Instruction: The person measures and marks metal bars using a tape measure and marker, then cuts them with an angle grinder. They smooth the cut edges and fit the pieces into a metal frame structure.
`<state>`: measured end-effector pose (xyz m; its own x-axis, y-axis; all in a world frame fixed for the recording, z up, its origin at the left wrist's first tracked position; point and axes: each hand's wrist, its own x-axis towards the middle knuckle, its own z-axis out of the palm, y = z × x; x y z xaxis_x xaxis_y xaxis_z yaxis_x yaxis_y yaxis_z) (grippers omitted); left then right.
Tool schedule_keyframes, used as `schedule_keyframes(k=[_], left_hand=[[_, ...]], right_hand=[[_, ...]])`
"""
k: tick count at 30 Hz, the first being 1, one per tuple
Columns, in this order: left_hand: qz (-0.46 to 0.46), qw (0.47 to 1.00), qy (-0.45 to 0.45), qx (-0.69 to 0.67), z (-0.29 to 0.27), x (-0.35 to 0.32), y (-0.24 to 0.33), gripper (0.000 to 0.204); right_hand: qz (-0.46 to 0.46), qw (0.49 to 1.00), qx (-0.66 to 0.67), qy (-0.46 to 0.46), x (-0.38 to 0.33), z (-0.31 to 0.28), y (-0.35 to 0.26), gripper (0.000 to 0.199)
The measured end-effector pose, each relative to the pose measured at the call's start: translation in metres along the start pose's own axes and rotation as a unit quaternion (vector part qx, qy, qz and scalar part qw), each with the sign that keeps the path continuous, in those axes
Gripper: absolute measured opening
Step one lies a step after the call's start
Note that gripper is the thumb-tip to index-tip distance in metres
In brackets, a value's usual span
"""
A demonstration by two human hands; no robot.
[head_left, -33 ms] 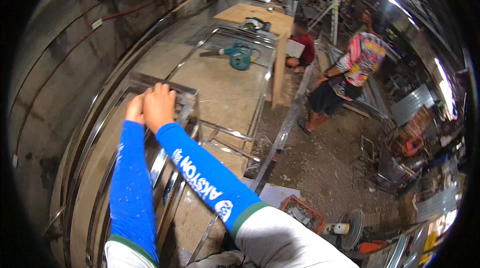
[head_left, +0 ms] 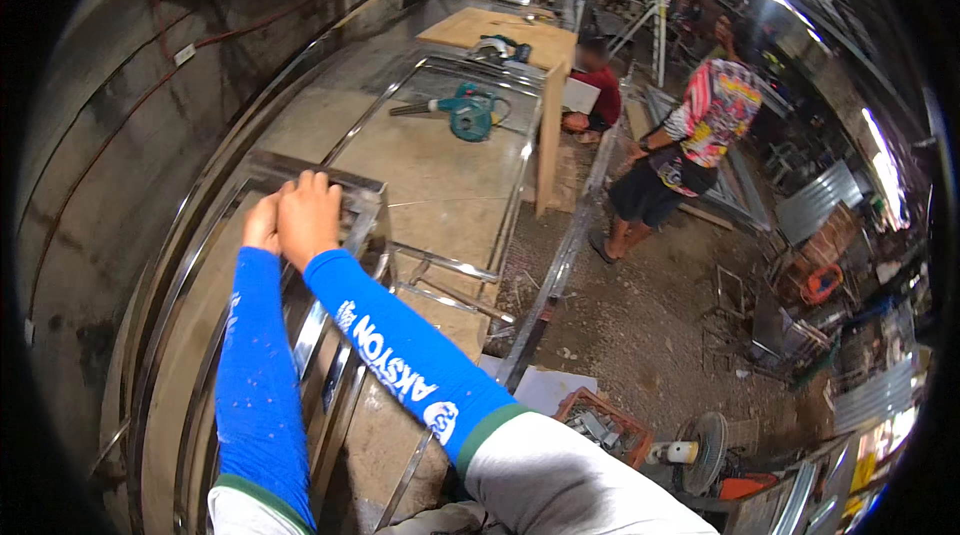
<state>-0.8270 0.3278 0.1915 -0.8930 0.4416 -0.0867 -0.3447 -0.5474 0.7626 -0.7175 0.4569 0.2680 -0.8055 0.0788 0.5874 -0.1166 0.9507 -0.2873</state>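
My left hand (head_left: 262,223) and my right hand (head_left: 310,220) are pressed side by side over the far end of a shiny metal frame (head_left: 372,197). The fingers of both are curled and closed. Whatever lies in them is hidden under the knuckles. The frame's polished tubes (head_left: 318,320) run back toward me beneath my blue-sleeved forearms. Just right of the hands, short metal bars (head_left: 450,263) stick out across the tabletop.
A teal blower (head_left: 470,115) and a circular saw (head_left: 492,50) lie beyond, the saw by a plywood sheet (head_left: 490,30). One person (head_left: 715,115) stands at right; another (head_left: 598,95) crouches. A crate of metal pieces (head_left: 605,425) and a fan (head_left: 706,450) stand lower right.
The whole view has shifted slightly, so the scene sits a little further left. Both hands stay closed at the same end of the frame.
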Motion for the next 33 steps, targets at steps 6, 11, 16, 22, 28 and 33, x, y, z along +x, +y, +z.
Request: schedule_keyframes(k=[6,11,16,22,28,33], left_hand=[[0.001,0.998,0.064,-0.021,0.003,0.006,0.0,0.021],[0.027,0.995,0.094,0.007,0.007,0.002,0.005,0.02],[0.027,0.993,0.114,0.016,0.014,-0.002,0.007,0.02],[0.051,0.988,0.139,0.029,0.02,-0.005,0.007,0.021],[0.062,0.984,0.166,0.032,0.026,-0.005,0.006,0.023],[0.067,0.983,0.169,0.023,0.017,0.002,0.005,0.023]], right_hand=[[0.009,1.0,0.008,-0.003,0.001,0.003,-0.003,0.021],[0.01,1.0,-0.003,-0.01,0.005,0.005,-0.005,0.021],[0.006,1.0,-0.001,0.012,0.004,0.007,-0.005,0.02],[0.008,1.0,-0.003,-0.007,0.003,0.001,-0.006,0.021],[0.01,1.0,-0.003,-0.004,0.004,0.001,-0.005,0.021],[0.017,1.0,-0.006,-0.004,0.005,0.0,-0.005,0.021]])
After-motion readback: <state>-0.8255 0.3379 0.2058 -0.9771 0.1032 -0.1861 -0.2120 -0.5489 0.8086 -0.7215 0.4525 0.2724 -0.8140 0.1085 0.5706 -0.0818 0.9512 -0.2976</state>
